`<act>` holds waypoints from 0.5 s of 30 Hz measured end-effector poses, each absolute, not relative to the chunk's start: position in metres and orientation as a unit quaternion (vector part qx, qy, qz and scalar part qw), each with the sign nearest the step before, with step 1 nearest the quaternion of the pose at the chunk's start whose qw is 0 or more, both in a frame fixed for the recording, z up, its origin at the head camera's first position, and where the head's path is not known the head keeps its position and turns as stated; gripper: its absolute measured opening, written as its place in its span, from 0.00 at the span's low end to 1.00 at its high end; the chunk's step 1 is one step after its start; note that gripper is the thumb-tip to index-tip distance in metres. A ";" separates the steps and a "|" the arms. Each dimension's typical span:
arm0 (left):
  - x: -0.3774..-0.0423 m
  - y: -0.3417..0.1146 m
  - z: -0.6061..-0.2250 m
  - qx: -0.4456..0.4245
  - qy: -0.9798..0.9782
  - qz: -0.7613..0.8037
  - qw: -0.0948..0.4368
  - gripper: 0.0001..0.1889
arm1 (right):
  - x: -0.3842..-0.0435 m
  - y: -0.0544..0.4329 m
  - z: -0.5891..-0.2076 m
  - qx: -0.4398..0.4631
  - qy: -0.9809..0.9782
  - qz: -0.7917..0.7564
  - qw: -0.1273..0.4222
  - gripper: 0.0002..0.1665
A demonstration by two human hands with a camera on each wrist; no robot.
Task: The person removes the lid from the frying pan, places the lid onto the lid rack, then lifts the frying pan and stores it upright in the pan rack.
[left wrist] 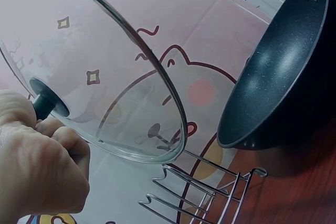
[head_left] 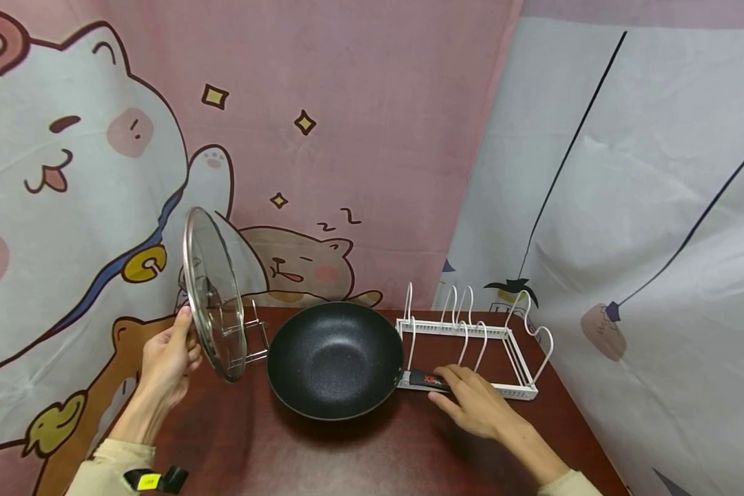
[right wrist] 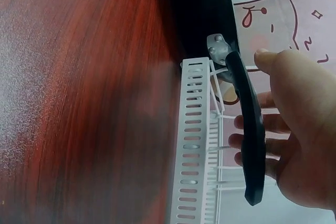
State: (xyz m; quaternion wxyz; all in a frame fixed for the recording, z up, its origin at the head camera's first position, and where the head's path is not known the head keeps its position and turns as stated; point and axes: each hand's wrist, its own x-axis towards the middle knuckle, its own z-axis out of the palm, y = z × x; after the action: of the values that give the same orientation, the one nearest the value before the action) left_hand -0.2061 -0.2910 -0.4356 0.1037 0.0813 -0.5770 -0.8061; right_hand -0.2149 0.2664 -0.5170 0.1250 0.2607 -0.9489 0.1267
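Black inside, the frying pan point(head_left: 335, 362) sits on the reddish-brown tabletop point(head_left: 285, 455), its hollow facing up and its handle point(head_left: 423, 379) reaching out to the right. To the left of the pan, apart from it, the left hand point(head_left: 169, 358) holds a clear glass lid point(head_left: 213, 296). Fingers and thumb grip the lid's black knob point(left wrist: 47, 100), and the lid stands on edge, nearly upright, above the tabletop, with its knob side turned away from the pan.

On the pan's right, the right hand point(head_left: 474, 403) is over the far end of the handle. Its fingers stretch across the handle, thumb held apart, so the hand is fairly wide and has no firm hold; whether it touches the handle, I cannot tell.

Also right of the pan is a white rack point(head_left: 461, 329) with tall wire hoops, and the pan's handle passes over its near side. A silver wire rack point(left wrist: 236, 182) is just left of the pan, seen partly through the lid. Behind the pan hangs a pink cloth point(head_left: 372, 138) printed with cartoon cats and small yellow stars.
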 end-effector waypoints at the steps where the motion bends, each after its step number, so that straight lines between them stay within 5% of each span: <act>1: -0.206 -0.291 -0.436 0.081 -0.577 -0.806 0.104 0.28 | -0.214 0.266 -0.517 0.263 -0.948 0.124 0.131 0.27; 15: -0.206 -0.290 -0.438 0.094 -0.584 -0.800 0.103 0.29 | -0.199 0.259 -0.505 0.306 -0.932 0.109 0.160 0.40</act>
State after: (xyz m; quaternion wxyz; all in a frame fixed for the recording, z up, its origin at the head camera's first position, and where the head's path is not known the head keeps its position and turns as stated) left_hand -0.2057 -0.2903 -0.4381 0.1027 0.0941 -0.5839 -0.7998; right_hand -0.1990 0.2585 -0.5053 0.1595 0.3063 -0.9321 0.1093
